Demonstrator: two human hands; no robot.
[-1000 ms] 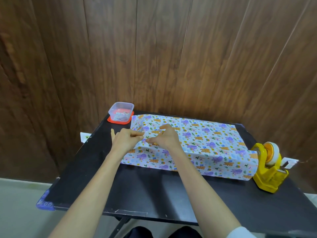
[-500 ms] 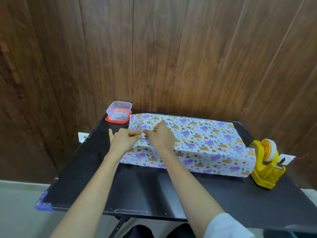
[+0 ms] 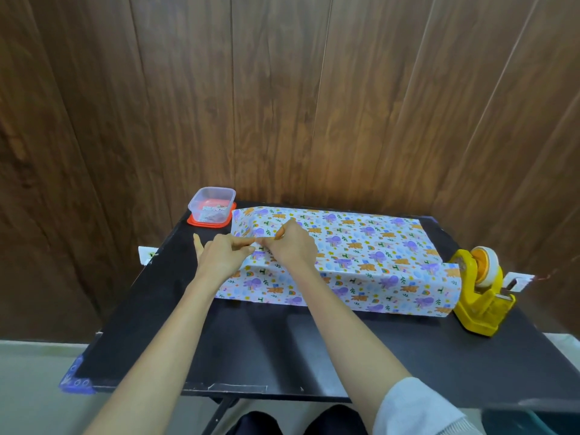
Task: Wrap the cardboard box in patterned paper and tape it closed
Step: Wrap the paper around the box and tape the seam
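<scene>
Where the black bench [image 3: 282,346] meets the wood-panelled wall [image 3: 282,105], a clear tub [image 3: 212,205] sits on a red lid at the far left corner, just beside the far left end of the patterned paper [image 3: 361,255]. A yellow tape dispenser [image 3: 477,293] stands at the right edge, tight against the paper's near right corner; I cannot tell whether they touch. Nothing lies between me and the parcel except my own forearms, and my right wrist crosses its near side.

The paper lies in the middle of the bench, draped over a long shape; the cardboard box itself is hidden beneath it. Its long axis runs left to right, roughly along the far edge of the bench, with one end towards the tub and the other towards the dispenser. A loose flap spreads flat on the near side.

My left hand [image 3: 219,259] and right hand [image 3: 292,246] meet on top near the left end. The fingers [image 3: 243,248] of both are curled and narrow, pinching the paper's edge.
</scene>
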